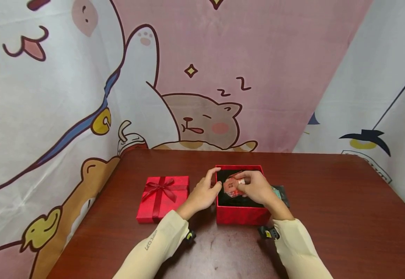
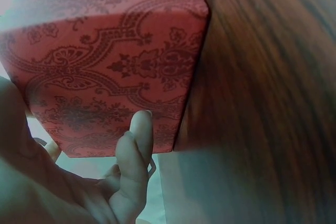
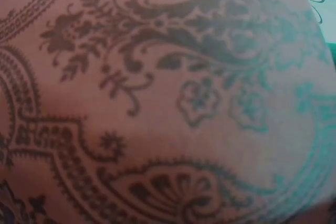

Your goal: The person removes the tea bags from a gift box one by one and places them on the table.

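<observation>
A red gift box (image 1: 242,215) with a black lining stands lidless on the table. Over its inside, my right hand (image 1: 258,188) pinches a small red printed packet (image 1: 231,187) between thumb and fingers. My left hand (image 1: 204,192) holds the box by its left side, its thumb and index finger at the rim. In the left wrist view, fingers (image 2: 134,156) lie against the patterned box wall (image 2: 105,77). Only the box's patterned wall (image 3: 184,87) fills the right wrist view, so the right hand is hidden there.
The red lid (image 1: 162,197) with a ribbon bow lies left of the box. A dark item with a teal part (image 1: 280,193) lies at the box's right, partly hidden by the right arm. Behind the brown table (image 1: 331,201) hangs a cartoon-printed cloth (image 1: 258,58).
</observation>
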Demonstrator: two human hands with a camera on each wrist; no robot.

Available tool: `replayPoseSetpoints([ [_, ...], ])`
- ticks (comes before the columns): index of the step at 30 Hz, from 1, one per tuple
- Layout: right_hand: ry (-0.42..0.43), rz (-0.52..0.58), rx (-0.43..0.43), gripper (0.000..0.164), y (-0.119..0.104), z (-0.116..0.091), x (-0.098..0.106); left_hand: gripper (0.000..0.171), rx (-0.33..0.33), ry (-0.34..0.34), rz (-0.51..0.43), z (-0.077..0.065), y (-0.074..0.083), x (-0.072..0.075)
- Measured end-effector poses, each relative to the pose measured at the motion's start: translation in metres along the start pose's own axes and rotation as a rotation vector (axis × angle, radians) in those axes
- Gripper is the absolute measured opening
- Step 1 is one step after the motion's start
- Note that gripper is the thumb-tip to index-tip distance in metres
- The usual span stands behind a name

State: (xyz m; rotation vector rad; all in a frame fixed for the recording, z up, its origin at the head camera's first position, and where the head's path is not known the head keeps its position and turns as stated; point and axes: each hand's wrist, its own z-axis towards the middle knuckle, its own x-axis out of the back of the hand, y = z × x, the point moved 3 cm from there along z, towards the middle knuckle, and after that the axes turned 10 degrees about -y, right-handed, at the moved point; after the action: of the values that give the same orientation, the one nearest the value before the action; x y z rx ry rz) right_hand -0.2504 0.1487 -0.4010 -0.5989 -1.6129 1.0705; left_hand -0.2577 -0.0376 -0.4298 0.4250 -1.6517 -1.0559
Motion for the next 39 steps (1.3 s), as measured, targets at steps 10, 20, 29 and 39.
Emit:
replayPoseSetpoints([
  [10, 0.01, -0.003, -0.003, 0.03, -0.007, -0.005, 0.006, 0.049, -0.004, -0.001, -0.008, 0.0, 0.001, 0.0],
  [20, 0.039, 0.002, -0.014, 0.03, -0.008, -0.009, 0.015, 0.05, -0.009, 0.01, 0.013, 0.0, 0.0, 0.0],
  [29, 0.061, -0.011, -0.001, 0.029, -0.007, -0.015, 0.025, 0.051, -0.005, -0.008, 0.01, 0.001, -0.002, -0.001],
  [39, 0.069, 0.001, 0.022, 0.028, -0.005, -0.022, 0.036, 0.051, 0.015, -0.012, 0.009, 0.0, -0.001, -0.001],
])
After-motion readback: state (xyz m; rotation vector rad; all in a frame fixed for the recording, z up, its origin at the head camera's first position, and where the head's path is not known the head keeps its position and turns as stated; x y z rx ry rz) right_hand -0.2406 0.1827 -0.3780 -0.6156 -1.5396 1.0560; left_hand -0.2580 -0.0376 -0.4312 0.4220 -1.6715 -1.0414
